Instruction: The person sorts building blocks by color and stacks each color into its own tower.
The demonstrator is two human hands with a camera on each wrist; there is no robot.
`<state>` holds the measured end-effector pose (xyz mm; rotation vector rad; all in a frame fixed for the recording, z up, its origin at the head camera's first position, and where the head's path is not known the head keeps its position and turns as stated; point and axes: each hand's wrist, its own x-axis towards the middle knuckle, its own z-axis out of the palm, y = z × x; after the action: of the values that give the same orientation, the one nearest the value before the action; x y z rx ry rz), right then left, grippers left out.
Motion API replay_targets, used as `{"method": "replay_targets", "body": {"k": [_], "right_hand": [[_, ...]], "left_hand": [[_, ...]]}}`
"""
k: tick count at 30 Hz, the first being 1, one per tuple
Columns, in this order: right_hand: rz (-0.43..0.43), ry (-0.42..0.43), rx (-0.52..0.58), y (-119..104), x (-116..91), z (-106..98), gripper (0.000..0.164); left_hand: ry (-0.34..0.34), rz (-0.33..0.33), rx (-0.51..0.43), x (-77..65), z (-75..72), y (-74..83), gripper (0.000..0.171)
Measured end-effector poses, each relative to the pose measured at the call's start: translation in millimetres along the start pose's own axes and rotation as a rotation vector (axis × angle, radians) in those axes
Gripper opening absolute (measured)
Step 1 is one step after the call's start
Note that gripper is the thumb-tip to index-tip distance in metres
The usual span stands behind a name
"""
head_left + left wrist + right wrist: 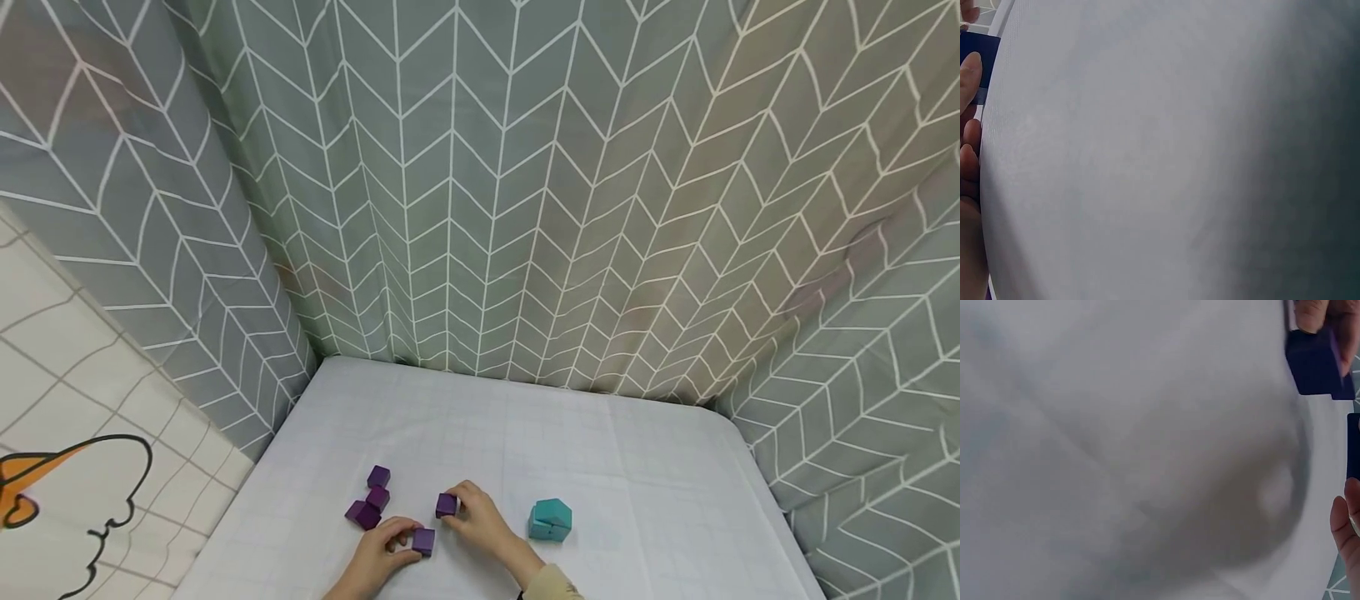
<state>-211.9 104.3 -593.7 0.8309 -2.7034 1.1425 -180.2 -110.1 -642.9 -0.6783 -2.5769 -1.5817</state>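
Note:
In the head view, my left hand (384,550) pinches a purple block (423,542) between thumb and fingers, near the front of the table. A second purple block (446,505), slightly farther back and to the right, is held in the fingertips of my right hand (480,521). A small gap separates the two held blocks. The left wrist view shows a dark block (985,53) at its left edge, with the thumb over it. At the right edge of the right wrist view are a held block (1314,365) above and part of another block (1353,444) below.
Left of my hands, several more purple blocks (378,499) lie in a loose, touching row. To the right stands a small cluster of teal blocks (551,518). A white cloth covers the table (637,467), and grey patterned curtains (480,208) hang around it.

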Motion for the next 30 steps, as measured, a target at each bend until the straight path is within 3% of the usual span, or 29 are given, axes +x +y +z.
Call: {"method": "replay_targets", "body": {"k": [9, 16, 30], "right_hand": [[-0.007, 0.005, 0.029, 4, -21, 11, 0.024], [-0.025, 0.003, 0.074, 6, -35, 16, 0.024], [-0.014, 0.029, 0.110, 1, -43, 27, 0.027]], "left_hand": [[0.029, 0.021, -0.009, 1.6, 0.9, 1.8, 0.034], [0.009, -0.015, -0.010, 1.8, -0.2, 0.5, 0.034], [0.010, 0.014, -0.030, -0.2, 0.8, -1.9, 0.034]]}}
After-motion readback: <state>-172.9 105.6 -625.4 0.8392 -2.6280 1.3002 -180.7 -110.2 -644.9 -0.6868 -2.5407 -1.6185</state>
